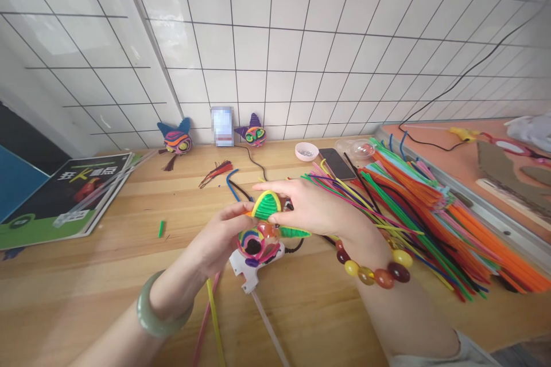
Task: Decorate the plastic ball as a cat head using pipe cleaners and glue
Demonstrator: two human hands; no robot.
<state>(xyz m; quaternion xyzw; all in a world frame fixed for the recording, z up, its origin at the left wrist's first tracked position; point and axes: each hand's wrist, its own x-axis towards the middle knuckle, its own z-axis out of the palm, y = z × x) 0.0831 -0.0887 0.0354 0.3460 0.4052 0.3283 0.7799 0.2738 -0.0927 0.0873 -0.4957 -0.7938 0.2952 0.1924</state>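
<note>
Both hands are on a striped toy (253, 248), held low over the middle of the table, in front of a white glue gun (245, 268); whether toy and gun touch, I cannot tell. The left hand (215, 238) grips the toy's left side, its fingertips reaching the base of a green ear (267, 206) with a yellow rim. The right hand (310, 203) closes on that ear — thumb low on its right edge, index finger stretched past its tip (the other fingers are hidden). A second ear (296, 233), also green, sticks out to the right, below the right hand. A clear stick (270, 325) runs from the gun toward the near edge. To the right lie pipe cleaners (430, 223) in many colours — a thick orange bunch among them — beside a dark phone (337, 164) and a small pink bowl (306, 152).
</note>
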